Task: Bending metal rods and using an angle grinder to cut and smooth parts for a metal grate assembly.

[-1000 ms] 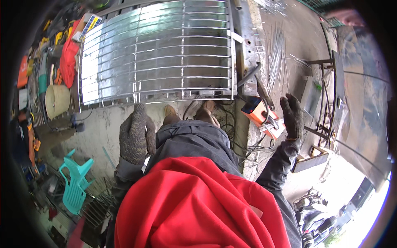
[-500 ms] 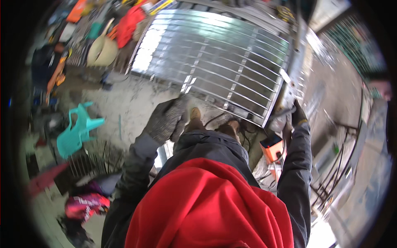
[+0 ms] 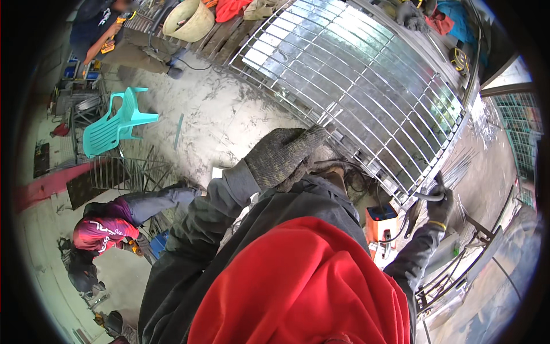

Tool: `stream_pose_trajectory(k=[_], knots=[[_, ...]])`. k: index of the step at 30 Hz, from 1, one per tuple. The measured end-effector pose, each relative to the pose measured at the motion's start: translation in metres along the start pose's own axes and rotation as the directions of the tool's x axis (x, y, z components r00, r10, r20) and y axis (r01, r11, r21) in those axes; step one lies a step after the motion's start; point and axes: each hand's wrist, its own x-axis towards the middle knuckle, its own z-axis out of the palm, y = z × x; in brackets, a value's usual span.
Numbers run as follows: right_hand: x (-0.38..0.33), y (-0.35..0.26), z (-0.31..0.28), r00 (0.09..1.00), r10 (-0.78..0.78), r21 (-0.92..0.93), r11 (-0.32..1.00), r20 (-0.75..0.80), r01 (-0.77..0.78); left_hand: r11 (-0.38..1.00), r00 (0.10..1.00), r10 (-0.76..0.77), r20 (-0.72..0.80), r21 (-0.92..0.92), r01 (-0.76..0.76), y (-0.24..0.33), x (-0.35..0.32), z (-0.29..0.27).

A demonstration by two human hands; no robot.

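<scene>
A large shiny steel window grille (image 3: 366, 86) lies flat on the concrete floor in front of me. My right hand (image 3: 440, 205), in a dark glove, is closed around a grey curved handle (image 3: 425, 196) at the grille's near right corner, beside a fan of thin rods (image 3: 461, 166). My left hand (image 3: 283, 156), in a grey knitted glove, hangs in front of my body with its fingers loosely bent and nothing in it. An orange machine box (image 3: 381, 226) with cables stands just below the grille, between my arms.
A teal plastic chair (image 3: 117, 121) and a small bar frame (image 3: 123, 172) stand at the left. A person in a magenta top (image 3: 106, 229) crouches lower left; another person (image 3: 106, 34) works at top left. A woven basket (image 3: 188, 20) sits beyond the grille.
My right hand has risen from beside the orange box to the grille's corner and closed on the grey handle. My view has swung, so the grille now sits up and right.
</scene>
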Motion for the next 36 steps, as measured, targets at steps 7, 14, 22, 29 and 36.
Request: stream_pose_trajectory(k=[7,14,22,29,36], knots=[[-0.155,0.023,0.061,0.764,-0.644,-0.351,0.726,-0.045,0.591,0.994,0.991,0.104,0.078,0.037,-0.107,-0.004,0.007,0.0],[-0.234,0.073,0.141,0.781,-0.617,-0.213,0.779,-0.098,0.589,0.996,0.988,0.045,0.146,-0.078,-0.034,-0.003,0.011,-0.002],[-0.265,0.158,0.205,0.632,-0.674,-0.523,0.722,-0.383,0.453,0.991,0.965,0.037,0.261,-0.132,-0.002,-0.009,0.015,-0.01],[-0.276,0.188,0.211,0.633,-0.65,-0.535,0.741,-0.42,0.406,0.958,0.956,-0.01,0.292,-0.271,0.092,-0.015,0.017,-0.012],[-0.275,0.199,0.199,0.752,-0.607,-0.5,0.75,-0.257,0.434,0.904,0.925,0.066,0.374,-0.415,0.103,-0.022,0.02,-0.015]])
